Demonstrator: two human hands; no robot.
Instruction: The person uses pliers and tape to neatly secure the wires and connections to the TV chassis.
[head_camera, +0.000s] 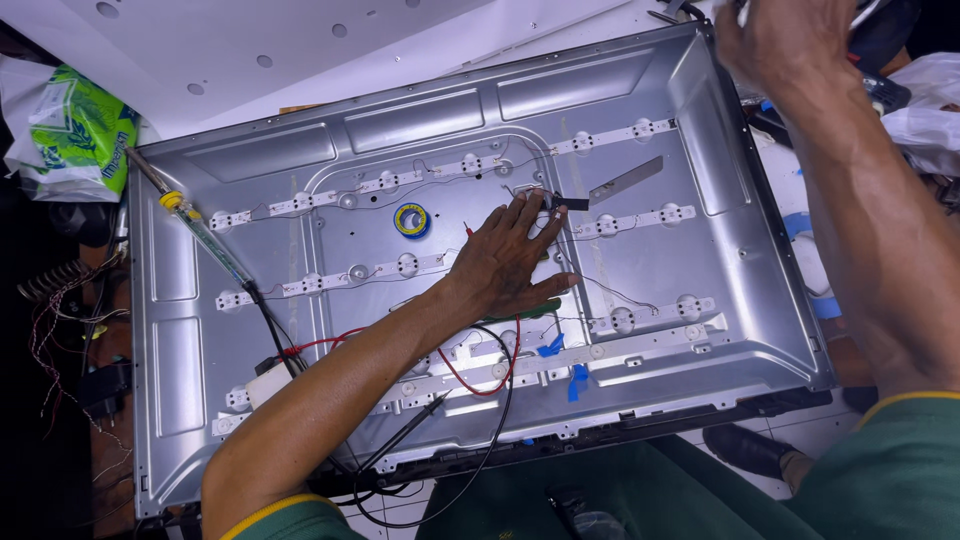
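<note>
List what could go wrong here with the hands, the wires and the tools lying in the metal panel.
1. The left hand presses flat on a light strip; it may crack or pull loose.
2. The red wire and black wire loop beside that forearm and could snag.
3. The soldering iron lies loose in the panel; if hot, it may burn something.

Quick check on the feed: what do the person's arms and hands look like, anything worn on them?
Both arms are bare from the short sleeves down. The sleeves are green with a yellow edge band. No gloves, rings or watch show on the left hand; the right hand is partly cut off by the frame's top edge.
</note>
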